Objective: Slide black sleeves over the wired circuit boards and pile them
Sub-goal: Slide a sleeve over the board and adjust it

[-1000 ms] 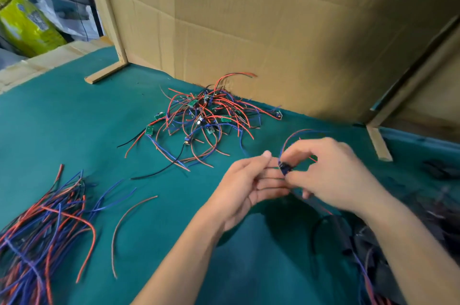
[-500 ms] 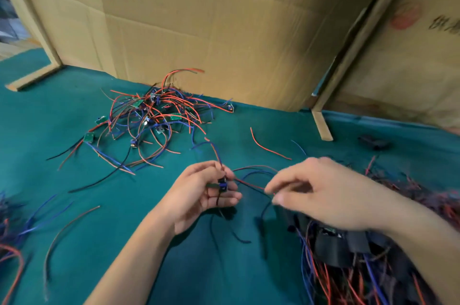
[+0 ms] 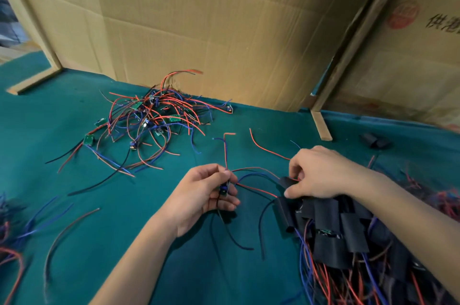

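My left hand [image 3: 204, 195] pinches a small wired circuit board [image 3: 224, 189] at the table's middle, its red, blue and black wires trailing out to the right and down. My right hand [image 3: 321, 173] rests on the left edge of a pile of black sleeved boards [image 3: 331, 227] at the lower right, its fingers closed on a black sleeve [image 3: 286, 181]. A tangle of bare green circuit boards with red and blue wires [image 3: 151, 120] lies further back, near the cardboard wall.
Green cloth [image 3: 74, 180] covers the table. Cardboard walls [image 3: 211, 31] stand along the back. A bundle of loose red and blue wires [image 3: 10, 237] lies at the left edge. Loose black sleeves [image 3: 374, 140] sit at the back right, beside a wooden strip [image 3: 321, 125].
The view swung right. My hands came apart: the left kept the wired board, and the right moved to the sleeved pile and closed on a black sleeve.
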`<act>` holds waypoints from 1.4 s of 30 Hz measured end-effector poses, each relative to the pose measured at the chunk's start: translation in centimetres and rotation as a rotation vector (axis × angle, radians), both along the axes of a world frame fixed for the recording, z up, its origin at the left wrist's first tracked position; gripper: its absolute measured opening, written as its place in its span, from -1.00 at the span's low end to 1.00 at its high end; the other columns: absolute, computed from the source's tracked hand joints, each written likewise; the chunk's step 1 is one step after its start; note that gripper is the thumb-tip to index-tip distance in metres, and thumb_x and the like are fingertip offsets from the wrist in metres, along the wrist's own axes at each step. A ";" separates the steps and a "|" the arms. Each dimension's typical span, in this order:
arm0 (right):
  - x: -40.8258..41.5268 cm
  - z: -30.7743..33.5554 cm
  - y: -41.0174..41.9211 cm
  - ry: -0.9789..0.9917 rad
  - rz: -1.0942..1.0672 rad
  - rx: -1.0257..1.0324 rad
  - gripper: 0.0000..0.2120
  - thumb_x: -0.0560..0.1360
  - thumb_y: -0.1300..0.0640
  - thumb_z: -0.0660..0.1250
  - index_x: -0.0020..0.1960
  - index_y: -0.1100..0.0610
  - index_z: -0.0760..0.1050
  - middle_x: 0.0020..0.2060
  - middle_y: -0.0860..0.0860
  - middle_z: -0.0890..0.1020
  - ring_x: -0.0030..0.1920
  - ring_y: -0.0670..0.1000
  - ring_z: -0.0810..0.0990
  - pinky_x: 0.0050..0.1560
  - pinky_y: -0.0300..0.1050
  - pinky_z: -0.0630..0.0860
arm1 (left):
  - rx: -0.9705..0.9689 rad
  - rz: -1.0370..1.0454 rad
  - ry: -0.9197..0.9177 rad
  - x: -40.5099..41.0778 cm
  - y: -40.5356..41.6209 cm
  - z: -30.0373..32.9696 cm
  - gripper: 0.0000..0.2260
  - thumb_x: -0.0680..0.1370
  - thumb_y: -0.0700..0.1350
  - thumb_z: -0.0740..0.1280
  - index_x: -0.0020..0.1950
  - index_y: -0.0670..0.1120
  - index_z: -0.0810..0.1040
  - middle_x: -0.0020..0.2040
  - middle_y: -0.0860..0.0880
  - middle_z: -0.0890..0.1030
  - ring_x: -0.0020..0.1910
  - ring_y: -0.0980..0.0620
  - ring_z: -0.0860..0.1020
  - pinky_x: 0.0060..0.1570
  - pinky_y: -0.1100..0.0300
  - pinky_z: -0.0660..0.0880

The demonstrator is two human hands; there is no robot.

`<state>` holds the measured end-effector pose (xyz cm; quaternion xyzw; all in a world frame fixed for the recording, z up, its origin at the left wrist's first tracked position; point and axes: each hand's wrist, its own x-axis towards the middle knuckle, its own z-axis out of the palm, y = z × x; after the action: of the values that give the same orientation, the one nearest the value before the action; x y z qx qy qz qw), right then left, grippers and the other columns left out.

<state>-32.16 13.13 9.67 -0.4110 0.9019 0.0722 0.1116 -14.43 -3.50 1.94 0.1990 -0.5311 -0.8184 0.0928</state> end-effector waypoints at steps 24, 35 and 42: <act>0.9 5.1 2.1 -0.271 -0.300 -1.121 -0.74 0.29 0.19 0.63 -0.11 -0.09 0.68 -0.08 -0.06 0.74 -0.12 -0.11 0.64 -0.05 -0.21 0.49 | 0.004 -0.006 0.004 0.3 0.4 0.4 -0.86 0.65 -0.20 0.27 -0.07 -0.21 0.55 -0.24 -0.19 0.60 -0.32 -0.10 0.65 -0.32 0.18 0.60; 3.8 4.0 -1.6 -0.180 -0.132 -1.654 -0.80 0.36 0.01 0.53 -0.03 -0.10 0.65 -0.12 -0.16 0.76 -0.10 -0.11 0.73 0.01 -0.18 0.62 | -0.070 0.112 0.122 0.2 0.4 0.3 -0.71 0.50 -0.02 0.39 -0.13 -0.27 0.59 -0.18 -0.20 0.62 -0.35 -0.02 0.60 -0.31 0.21 0.57; 2.8 -0.6 -1.9 -0.381 -0.430 -1.340 -0.63 0.14 -0.19 0.48 -0.10 -0.05 0.69 -0.27 -0.09 0.75 -0.21 -0.05 0.74 -0.06 0.04 0.66 | -0.070 0.172 0.170 0.4 -0.5 0.2 -0.85 0.66 -0.18 0.22 -0.01 -0.14 0.57 -0.23 -0.12 0.63 -0.34 -0.01 0.62 -0.33 0.25 0.54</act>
<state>-29.40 11.26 9.10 -0.2100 0.7781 -0.5920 0.0028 -14.05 -4.04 2.13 0.1704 -0.5304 -0.8024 0.2141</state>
